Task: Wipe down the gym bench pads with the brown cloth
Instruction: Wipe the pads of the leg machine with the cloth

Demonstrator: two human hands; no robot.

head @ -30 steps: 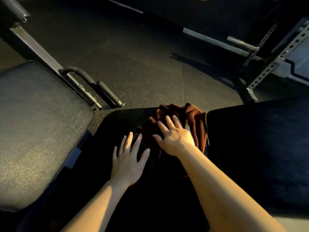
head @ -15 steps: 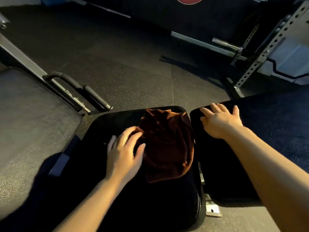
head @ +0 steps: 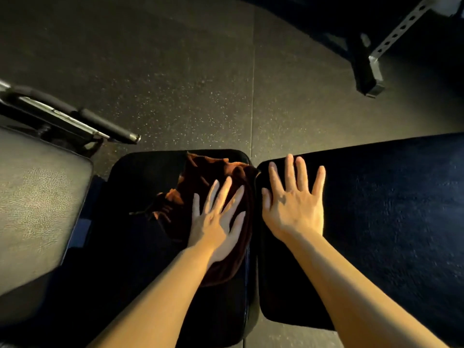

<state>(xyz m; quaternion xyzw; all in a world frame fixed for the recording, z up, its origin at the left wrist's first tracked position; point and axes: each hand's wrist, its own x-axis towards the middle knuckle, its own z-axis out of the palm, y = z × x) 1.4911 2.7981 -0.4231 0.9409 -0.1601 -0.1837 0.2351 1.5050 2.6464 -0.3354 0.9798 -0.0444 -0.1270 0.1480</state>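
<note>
Bench pads [head: 376, 222] bear brown cloth [head: 200, 177] under left hand [head: 216, 222].

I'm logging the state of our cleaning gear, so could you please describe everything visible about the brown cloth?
The brown cloth is a rust-brown, soft, terry-like towel, bunched and creased rather than spread flat. It lies on the smaller black seat pad, toward that pad's right edge beside the gap to the long back pad. A frayed corner pokes out to the left. The left hand rests flat on it with spread, straight fingers.

Gym: padded benches [head: 376, 222], speckled rubber floor [head: 175, 71].
</note>
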